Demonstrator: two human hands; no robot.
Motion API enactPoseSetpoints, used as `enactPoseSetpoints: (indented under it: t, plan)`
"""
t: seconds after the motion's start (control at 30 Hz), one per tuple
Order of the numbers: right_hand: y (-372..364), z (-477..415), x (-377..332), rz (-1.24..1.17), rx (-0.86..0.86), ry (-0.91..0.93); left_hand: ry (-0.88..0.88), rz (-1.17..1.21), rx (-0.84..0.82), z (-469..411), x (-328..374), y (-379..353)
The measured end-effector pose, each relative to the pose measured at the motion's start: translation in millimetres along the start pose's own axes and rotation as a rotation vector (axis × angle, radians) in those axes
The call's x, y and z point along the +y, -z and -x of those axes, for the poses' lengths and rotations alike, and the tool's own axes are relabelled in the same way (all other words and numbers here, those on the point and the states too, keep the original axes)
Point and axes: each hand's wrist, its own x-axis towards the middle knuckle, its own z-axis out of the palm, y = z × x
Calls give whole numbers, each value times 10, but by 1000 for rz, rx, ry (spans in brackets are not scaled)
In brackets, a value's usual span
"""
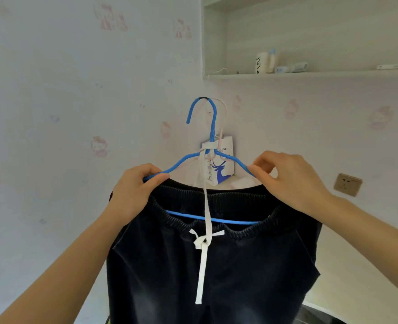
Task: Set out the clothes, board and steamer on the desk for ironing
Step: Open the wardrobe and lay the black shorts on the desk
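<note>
Dark, nearly black drawstring trousers (pixel 216 272) hang over the lower bar of a blue wire hanger (pixel 213 127), held up in front of me. Their white drawstring (pixel 204 197) is looped round the hanger's neck and dangles down the front. A pale pink hanger (pixel 223 113) sits right behind the blue one. My left hand (pixel 135 190) grips the hanger's left shoulder and the waistband. My right hand (pixel 287 178) pinches the hanger's right shoulder. No board or steamer is in view.
A white paper bag with a blue deer print (pixel 221 167) stands in the corner behind the hanger. The wall shelf (pixel 310 74) at the upper right carries a cup and small bottles. A wall socket (pixel 347 184) is at the right. A pale desk surface (pixel 357 288) shows lower right.
</note>
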Motion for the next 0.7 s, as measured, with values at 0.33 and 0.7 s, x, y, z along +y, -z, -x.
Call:
enactPoseSetpoints:
  t: [0.33, 0.7]
  plan:
    - [-593, -455, 918, 25, -149, 71, 90, -39, 32, -764, -233, -408]
    - [-1199, -1310, 1391, -27, -85, 218, 168, -73, 83, -1410, -484, -745]
